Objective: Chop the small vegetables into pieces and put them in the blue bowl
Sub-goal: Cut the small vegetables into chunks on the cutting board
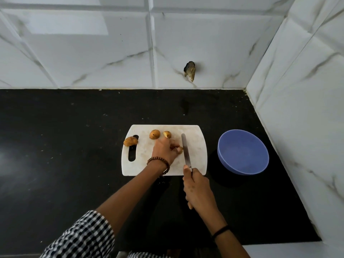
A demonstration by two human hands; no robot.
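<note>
While knife (pixel 186 150) crosses board (pixel 197 138), bowl (pixel 242 155) clears right edge.

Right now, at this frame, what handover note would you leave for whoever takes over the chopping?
Left hand: holds a small vegetable down on the cutting board.
Right hand: grips the knife, blade right beside that vegetable.
Other vegetables on the board: one by the handle slot, two near the far edge.
Blue bowl: right of the board, nothing visible inside.
Done: at most a first cut.
Left: chop everything and move the pieces to the bowl.
</note>
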